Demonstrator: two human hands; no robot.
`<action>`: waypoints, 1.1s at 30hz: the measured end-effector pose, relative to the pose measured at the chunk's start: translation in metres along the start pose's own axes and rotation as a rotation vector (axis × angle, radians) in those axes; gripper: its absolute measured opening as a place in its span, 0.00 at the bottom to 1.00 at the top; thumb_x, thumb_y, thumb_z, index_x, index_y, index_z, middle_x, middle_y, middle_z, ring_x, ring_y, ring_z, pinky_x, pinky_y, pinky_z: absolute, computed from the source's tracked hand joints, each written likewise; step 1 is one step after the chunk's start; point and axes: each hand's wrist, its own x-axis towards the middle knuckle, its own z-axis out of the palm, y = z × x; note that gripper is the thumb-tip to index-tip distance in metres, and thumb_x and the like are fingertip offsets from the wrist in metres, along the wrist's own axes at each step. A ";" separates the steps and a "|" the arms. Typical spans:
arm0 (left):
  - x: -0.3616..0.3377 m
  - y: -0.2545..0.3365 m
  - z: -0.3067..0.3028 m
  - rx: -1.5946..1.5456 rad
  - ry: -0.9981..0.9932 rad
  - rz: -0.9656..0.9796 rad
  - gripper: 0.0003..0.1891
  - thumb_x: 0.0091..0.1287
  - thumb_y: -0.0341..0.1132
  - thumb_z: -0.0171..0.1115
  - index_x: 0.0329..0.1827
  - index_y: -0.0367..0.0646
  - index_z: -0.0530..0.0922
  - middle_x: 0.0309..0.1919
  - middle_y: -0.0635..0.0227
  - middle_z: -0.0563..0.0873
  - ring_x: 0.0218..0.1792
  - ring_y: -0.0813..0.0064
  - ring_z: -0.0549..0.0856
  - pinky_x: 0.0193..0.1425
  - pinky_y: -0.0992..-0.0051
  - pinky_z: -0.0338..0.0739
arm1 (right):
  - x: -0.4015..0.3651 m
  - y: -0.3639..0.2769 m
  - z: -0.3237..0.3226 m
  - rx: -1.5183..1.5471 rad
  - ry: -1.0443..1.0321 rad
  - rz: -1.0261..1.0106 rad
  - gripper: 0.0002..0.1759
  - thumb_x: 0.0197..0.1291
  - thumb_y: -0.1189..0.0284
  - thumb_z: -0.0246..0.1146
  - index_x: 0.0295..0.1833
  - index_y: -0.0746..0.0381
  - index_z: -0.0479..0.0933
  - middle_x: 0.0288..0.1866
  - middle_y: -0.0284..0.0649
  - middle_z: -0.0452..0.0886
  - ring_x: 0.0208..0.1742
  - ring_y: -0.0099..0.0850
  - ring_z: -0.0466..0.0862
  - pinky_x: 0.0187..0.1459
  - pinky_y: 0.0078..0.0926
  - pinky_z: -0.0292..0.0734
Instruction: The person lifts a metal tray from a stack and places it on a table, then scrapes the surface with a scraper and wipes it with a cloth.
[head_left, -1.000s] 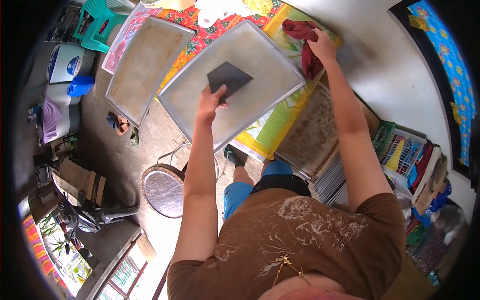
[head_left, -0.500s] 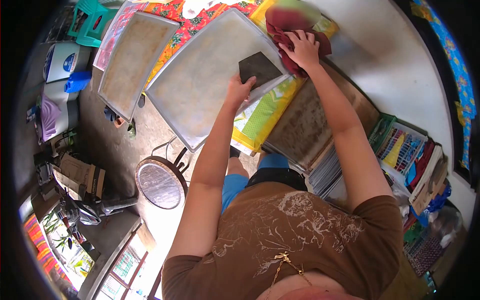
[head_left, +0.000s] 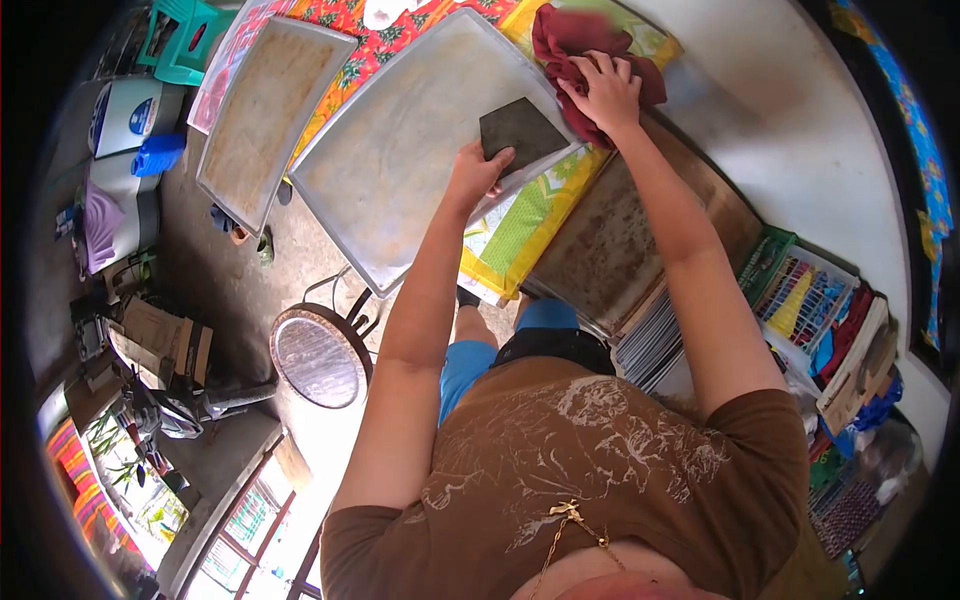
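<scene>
A large shallow metal tray (head_left: 400,150) with pale, slightly stained metal lies on the table before me. My left hand (head_left: 481,174) pinches a dark flat plate (head_left: 522,136) by its near-left edge, thumb on top, and holds it over the tray's right side. Past the tray's right corner, a dark red cloth (head_left: 575,35) lies bunched up. Bent over that cloth are the fingers of my right hand (head_left: 608,95), gripping its near part; the palm side is hidden.
To the left stands a second, browner tray (head_left: 275,110). Patterned yellow-edged cloth (head_left: 530,240) covers the table. A round stool (head_left: 320,357) is on the floor at lower left. On the right are a brown board (head_left: 600,250), a stack of thin sheets (head_left: 655,345) and a wire basket (head_left: 800,295).
The dark red cloth shows more of its folds near the top, and its shape has shifted. Both hands stay in nearly the same places, with the dark plate still in my left hand.
</scene>
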 end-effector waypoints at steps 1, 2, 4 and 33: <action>0.000 -0.002 -0.003 -0.010 0.003 0.013 0.12 0.63 0.37 0.66 0.39 0.37 0.79 0.22 0.69 0.81 0.16 0.80 0.77 0.18 0.78 0.74 | 0.000 0.000 0.001 -0.002 0.005 0.000 0.24 0.55 0.43 0.62 0.55 0.39 0.77 0.59 0.25 0.73 0.61 0.39 0.70 0.51 0.54 0.69; 0.001 -0.006 -0.010 -0.020 0.008 0.026 0.12 0.63 0.38 0.67 0.39 0.37 0.79 0.22 0.69 0.81 0.16 0.81 0.77 0.19 0.78 0.74 | 0.000 0.000 0.001 -0.002 0.009 -0.001 0.23 0.56 0.43 0.62 0.55 0.39 0.77 0.59 0.25 0.73 0.61 0.39 0.70 0.51 0.54 0.69; -0.005 -0.012 -0.027 -0.077 0.076 0.073 0.12 0.63 0.38 0.67 0.39 0.36 0.79 0.23 0.69 0.81 0.17 0.81 0.77 0.19 0.79 0.73 | 0.000 0.001 0.003 -0.015 0.024 -0.002 0.23 0.55 0.43 0.62 0.55 0.38 0.77 0.59 0.24 0.73 0.60 0.38 0.70 0.51 0.53 0.69; -0.102 -0.070 -0.124 -0.141 0.205 -0.008 0.11 0.66 0.38 0.65 0.38 0.38 0.79 0.24 0.70 0.83 0.18 0.84 0.76 0.20 0.82 0.70 | 0.001 0.002 0.010 -0.049 0.052 0.021 0.22 0.52 0.51 0.67 0.54 0.38 0.77 0.58 0.24 0.74 0.56 0.40 0.73 0.48 0.49 0.74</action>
